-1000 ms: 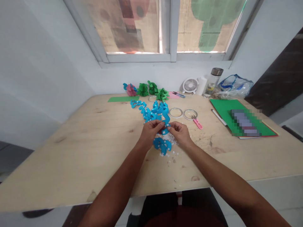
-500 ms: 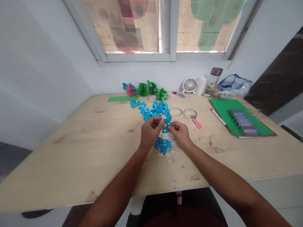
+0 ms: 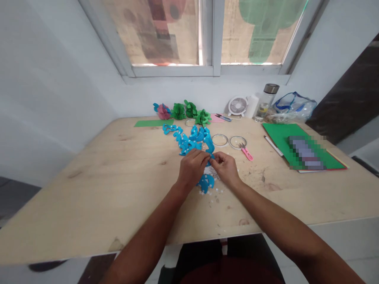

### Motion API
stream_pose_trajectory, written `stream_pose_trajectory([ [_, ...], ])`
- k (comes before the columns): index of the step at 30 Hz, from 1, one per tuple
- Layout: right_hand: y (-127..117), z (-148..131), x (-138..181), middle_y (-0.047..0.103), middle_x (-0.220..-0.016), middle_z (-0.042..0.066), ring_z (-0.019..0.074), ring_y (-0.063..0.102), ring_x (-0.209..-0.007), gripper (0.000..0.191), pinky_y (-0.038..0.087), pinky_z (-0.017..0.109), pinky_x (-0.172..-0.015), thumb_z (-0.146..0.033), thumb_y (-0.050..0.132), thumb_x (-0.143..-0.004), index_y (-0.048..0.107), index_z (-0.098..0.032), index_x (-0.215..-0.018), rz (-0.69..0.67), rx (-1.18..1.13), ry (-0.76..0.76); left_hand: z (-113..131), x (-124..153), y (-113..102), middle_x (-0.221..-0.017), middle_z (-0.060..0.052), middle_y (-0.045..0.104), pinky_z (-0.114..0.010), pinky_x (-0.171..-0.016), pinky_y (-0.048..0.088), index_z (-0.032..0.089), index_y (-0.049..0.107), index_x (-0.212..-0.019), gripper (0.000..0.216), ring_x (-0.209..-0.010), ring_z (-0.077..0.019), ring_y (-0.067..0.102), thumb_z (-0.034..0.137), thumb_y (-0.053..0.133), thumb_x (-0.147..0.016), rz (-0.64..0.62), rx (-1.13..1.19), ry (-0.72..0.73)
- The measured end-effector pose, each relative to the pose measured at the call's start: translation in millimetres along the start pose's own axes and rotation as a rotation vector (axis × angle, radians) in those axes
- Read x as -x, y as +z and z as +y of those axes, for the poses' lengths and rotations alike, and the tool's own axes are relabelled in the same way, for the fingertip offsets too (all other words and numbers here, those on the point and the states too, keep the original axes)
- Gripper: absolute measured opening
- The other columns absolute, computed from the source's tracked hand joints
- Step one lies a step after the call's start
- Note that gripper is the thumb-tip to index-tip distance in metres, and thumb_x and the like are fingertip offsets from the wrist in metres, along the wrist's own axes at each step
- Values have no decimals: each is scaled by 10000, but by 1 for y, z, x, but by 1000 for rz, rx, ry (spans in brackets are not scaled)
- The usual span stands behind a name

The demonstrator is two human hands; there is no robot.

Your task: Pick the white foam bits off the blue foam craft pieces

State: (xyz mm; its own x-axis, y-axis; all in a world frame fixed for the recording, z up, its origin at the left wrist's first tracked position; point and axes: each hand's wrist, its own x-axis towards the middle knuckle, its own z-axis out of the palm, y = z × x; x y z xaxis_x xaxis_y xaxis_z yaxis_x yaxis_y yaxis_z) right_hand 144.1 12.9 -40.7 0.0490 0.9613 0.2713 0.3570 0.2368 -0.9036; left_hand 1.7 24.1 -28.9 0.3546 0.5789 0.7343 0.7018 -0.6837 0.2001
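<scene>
My left hand [image 3: 192, 166] and my right hand [image 3: 225, 167] meet over the middle of the table. Both pinch a small blue paper cutout [image 3: 209, 163], mostly covered by my fingers. Just beyond it a curved blue paper strip [image 3: 209, 142] stands out from a pile of blue paper pieces [image 3: 189, 142] dotted with white squares. More blue cutouts [image 3: 206, 183] with white squares lie below my hands. Tiny white paper bits [image 3: 216, 191] are scattered around them.
Tape rolls [image 3: 237, 142] and pink thread snips [image 3: 246, 152] lie to the right. Green paper flowers [image 3: 178, 112], a small fan [image 3: 237, 106] and a glass bottle [image 3: 266, 103] line the wall. Green sheets [image 3: 278, 136] and a white pen [image 3: 273, 146] are at far right.
My left hand has shifted slightly right and its fingers now cover more of the blue cutout. The right hand has stayed nearly in place.
</scene>
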Motion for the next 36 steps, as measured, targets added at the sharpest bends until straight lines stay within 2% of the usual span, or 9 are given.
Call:
stream_pose_trajectory([
  [6, 0, 0, 2, 536, -565, -17, 119, 473, -553, 173, 370, 234, -558, -328, 575, -724, 604, -172, -653, -9, 72, -24, 1, -4, -7, -688, -51, 635, -270, -664, 431, 169, 644, -755, 237, -749, -175, 573, 173, 447, -886, -61, -70, 65],
  [13, 1, 1, 2, 512, -547, -23, 110, 448, -528, 187, 348, 227, -526, -332, 575, -725, 601, -168, -640, -35, 70, -5, -2, -2, -6, -707, -53, 635, -284, -673, 435, 172, 634, -753, 247, -758, -184, 572, 158, 424, -883, -136, -79, 59],
  [15, 1, 1, 2, 500, -543, -27, 109, 443, -527, 179, 344, 227, -526, -326, 578, -721, 600, -169, -638, -42, 70, -8, -4, -1, -4, -731, -56, 645, -292, -701, 449, 177, 639, -771, 228, -780, -188, 583, 164, 436, -874, -147, -54, 17],
  [18, 1, 1, 2, 481, -530, -32, 106, 433, -518, 177, 330, 228, -512, -326, 580, -717, 600, -168, -639, -47, 44, 7, -7, 0, -1, -768, -53, 660, -292, -720, 467, 189, 648, -795, 171, -792, -184, 602, 181, 483, -843, -144, 36, -126],
  [21, 2, 2, 1, 458, -509, -39, 99, 406, -494, 187, 309, 223, -480, -340, 585, -711, 604, -165, -645, -62, -10, 37, -10, 1, 0, -773, -38, 672, -282, -698, 480, 194, 655, -815, 141, -754, -174, 613, 195, 513, -815, -158, 144, -257],
  [23, 2, 4, 0, 446, -498, -44, 92, 388, -481, 196, 294, 217, -460, -349, 593, -703, 604, -162, -648, -67, -46, 54, -11, 0, -1, -772, -27, 678, -277, -684, 483, 200, 660, -823, 144, -735, -168, 618, 207, 516, -811, -184, 188, -289],
  [31, 2, 5, 0, 435, -499, -45, 88, 388, -487, 181, 287, 211, -467, -323, 579, -698, 581, -161, -617, -60, -5, 54, -8, 0, -2, -793, -51, 691, -300, -735, 472, 200, 674, -787, 168, -825, -195, 627, 221, 513, -830, -191, 104, -182],
  [36, 3, 5, 1, 424, -496, -46, 93, 386, -498, 174, 287, 216, -478, -308, 571, -695, 561, -169, -590, -44, 46, 32, -5, 1, -1, -749, -50, 682, -289, -713, 472, 193, 667, -751, 162, -784, -186, 626, 209, 521, -820, -142, 78, -189],
])
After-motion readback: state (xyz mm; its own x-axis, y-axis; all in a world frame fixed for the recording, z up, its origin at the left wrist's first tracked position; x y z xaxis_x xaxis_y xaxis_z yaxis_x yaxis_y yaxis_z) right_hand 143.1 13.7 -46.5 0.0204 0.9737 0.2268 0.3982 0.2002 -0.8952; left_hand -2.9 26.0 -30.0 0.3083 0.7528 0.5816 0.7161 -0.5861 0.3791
